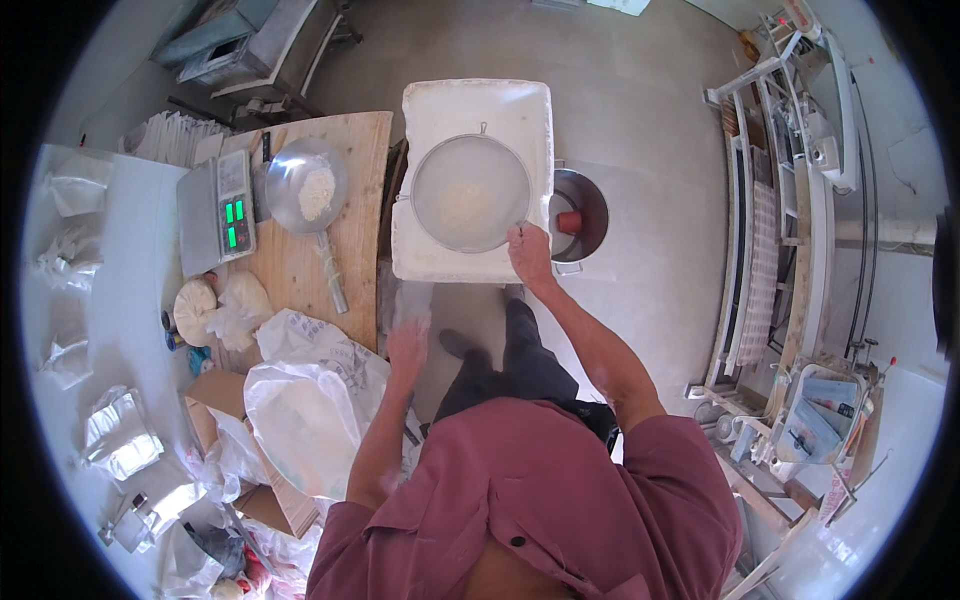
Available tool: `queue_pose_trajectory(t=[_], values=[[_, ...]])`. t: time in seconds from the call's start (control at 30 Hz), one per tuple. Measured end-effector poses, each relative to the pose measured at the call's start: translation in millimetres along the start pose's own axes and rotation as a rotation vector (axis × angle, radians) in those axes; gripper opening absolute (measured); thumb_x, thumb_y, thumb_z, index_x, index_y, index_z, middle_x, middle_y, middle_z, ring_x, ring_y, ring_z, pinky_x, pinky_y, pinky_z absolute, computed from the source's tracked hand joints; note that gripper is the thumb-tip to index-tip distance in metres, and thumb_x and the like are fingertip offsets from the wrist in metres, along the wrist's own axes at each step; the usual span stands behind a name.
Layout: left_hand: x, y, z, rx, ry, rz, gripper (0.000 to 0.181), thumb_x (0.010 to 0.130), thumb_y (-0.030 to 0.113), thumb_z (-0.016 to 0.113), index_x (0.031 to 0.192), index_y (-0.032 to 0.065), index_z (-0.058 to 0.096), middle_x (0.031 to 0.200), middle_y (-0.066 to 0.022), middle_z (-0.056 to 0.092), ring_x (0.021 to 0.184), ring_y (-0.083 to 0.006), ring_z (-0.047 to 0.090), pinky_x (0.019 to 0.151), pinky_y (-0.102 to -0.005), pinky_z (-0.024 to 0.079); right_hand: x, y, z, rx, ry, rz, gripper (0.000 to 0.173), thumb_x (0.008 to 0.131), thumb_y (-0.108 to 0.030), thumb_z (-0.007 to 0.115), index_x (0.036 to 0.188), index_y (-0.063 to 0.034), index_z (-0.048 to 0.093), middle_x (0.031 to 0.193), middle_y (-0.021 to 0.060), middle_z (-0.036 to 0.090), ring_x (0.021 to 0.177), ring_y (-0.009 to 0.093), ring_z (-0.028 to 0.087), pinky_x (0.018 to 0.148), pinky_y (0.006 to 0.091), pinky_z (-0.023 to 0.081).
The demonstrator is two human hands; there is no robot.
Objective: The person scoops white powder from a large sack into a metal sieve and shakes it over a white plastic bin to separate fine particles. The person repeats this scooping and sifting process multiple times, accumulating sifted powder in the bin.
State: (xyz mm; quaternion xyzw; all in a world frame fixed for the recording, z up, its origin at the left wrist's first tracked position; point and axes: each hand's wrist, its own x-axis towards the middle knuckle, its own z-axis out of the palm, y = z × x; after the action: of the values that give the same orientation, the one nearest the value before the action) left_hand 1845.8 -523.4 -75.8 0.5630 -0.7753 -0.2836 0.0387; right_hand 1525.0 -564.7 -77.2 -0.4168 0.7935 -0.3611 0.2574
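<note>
A round mesh sieve (471, 193) with pale powder in its lower middle lies over a white foam box (476, 109). My right hand (529, 251) is closed around the handle at the sieve's lower right rim. My left hand (409, 341), blurred, is below the box's lower left corner, beside the wooden table; whether it holds anything is unclear. To the left, a metal pan (289, 184) with pale powder stands on the wooden table (360, 202), its handle towards me. A digital scale (236, 202) with lit green digits stands left of the pan.
Right of the foam box stands a metal pot (592, 202) with a red cup (569, 222) inside. Plastic bags of powder (196, 310), an open white sack (300, 420) and a cardboard box (281, 487) are at my left. Metal racks (739, 225) line the right wall.
</note>
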Motion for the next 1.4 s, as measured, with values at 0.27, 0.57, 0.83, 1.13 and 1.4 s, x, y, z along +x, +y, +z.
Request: queue_pose_trajectory(t=[0.27, 0.57, 0.83, 1.13, 1.4], values=[[161.0, 130.1, -62.0, -1.192, 0.000, -0.126, 0.035, 0.103, 0.027, 0.055, 0.130, 0.0061, 0.060, 0.106, -0.0164, 0.073, 0.095, -0.0254, 0.071, 0.080, -0.0355, 0.055, -2.0, -15.1, -19.3, 0.024, -0.096, 0.039, 0.037, 0.094, -0.026, 0.057, 0.081, 0.0071, 0.064, 0.081, 0.0313, 0.064, 0.083, 0.050, 0.064, 0.075, 0.0558, 0.050], [282.9, 126.4, -7.0, -1.937, -0.275, -0.396, 0.031, 0.104, 0.025, 0.050, 0.126, 0.0044, 0.057, 0.111, -0.0191, 0.070, 0.100, -0.0328, 0.070, 0.085, -0.0437, 0.057, 1.5, -16.5, -19.3, 0.092, -0.109, -0.008, 0.033, 0.095, -0.024, 0.056, 0.086, 0.0070, 0.063, 0.082, 0.0323, 0.063, 0.084, 0.052, 0.063, 0.074, 0.0558, 0.049], [261.7, 148.7, 25.5, -1.750, -0.244, -0.565, 0.026, 0.101, 0.017, 0.051, 0.117, -0.0009, 0.060, 0.105, -0.0237, 0.069, 0.099, -0.0339, 0.069, 0.085, -0.0428, 0.058, 24.1, -3.6, -24.9, 0.106, -0.083, 0.000, 0.034, 0.095, -0.023, 0.056, 0.084, 0.0081, 0.063, 0.083, 0.0328, 0.062, 0.084, 0.051, 0.062, 0.073, 0.0544, 0.049], [290.7, 146.4, 24.8, -2.108, 0.012, -0.308, 0.026, 0.098, 0.012, 0.053, 0.119, -0.0018, 0.059, 0.106, -0.0235, 0.069, 0.096, -0.0310, 0.070, 0.085, -0.0420, 0.058, 12.8, -1.0, -14.5, 0.130, -0.045, 0.003, 0.031, 0.092, -0.021, 0.053, 0.082, 0.0072, 0.060, 0.076, 0.0314, 0.059, 0.073, 0.048, 0.061, 0.068, 0.0498, 0.047], [255.9, 150.5, 24.1, -1.589, -0.060, -0.388, 0.029, 0.095, 0.003, 0.049, 0.123, -0.0011, 0.056, 0.101, -0.0192, 0.070, 0.090, -0.0269, 0.071, 0.084, -0.0400, 0.059, 12.3, 15.8, -26.7, 0.154, -0.108, 0.096, 0.031, 0.093, -0.021, 0.057, 0.085, 0.0075, 0.063, 0.079, 0.0322, 0.062, 0.080, 0.049, 0.064, 0.072, 0.0533, 0.049]])
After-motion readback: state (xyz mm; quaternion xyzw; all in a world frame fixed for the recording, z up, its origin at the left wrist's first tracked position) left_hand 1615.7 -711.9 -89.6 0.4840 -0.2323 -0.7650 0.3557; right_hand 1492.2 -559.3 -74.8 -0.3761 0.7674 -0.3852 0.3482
